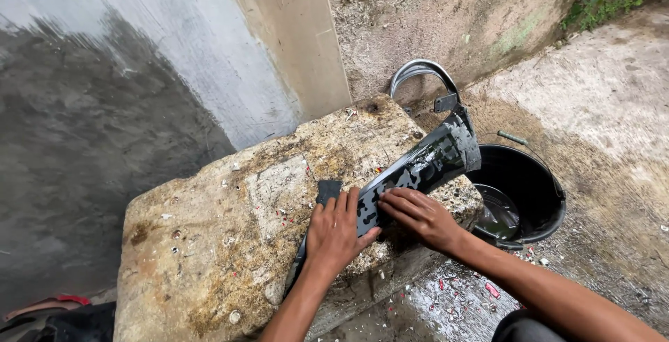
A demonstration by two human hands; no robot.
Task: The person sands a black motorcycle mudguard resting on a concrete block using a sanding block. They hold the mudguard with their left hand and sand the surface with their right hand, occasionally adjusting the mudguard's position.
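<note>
Head view: looks down on a big rough stone block [230, 244] that fills the lower middle of the frame, with both bare hands at its right-hand edge.
Panel position: a long curved black panel [425, 164], wet and glossy, lies across the block's right corner, directly under and ahead of the hands.
Long axis: it runs on a diagonal from the lower middle of the frame up toward the upper right, where its far end hangs off the block, above a black bucket [536, 196].
Left hand: the left hand [336, 234] lies flat on the panel's near part, fingers spread and pointing up the frame, pressing down rather than gripping; just past its fingertips sits a small dark grey pad [328, 191] on the stone; whether the fingers touch it I cannot tell.
Right hand: the right hand [420, 215] rests on the panel just beside the left, fingers stretched toward the left of the frame, flat and not closed round anything I can make out.
Nearer hand: both touch the panel; the right is nearer its far, overhanging end.
Panel look: patchy, with pale blotches showing through the black along its near part, and a film of water on the rest.
Surroundings: a curved metal strip with a bracket [425, 77] stands behind the block in the upper middle; the bucket holds some dark water; wet concrete wall fills the upper left.
</note>
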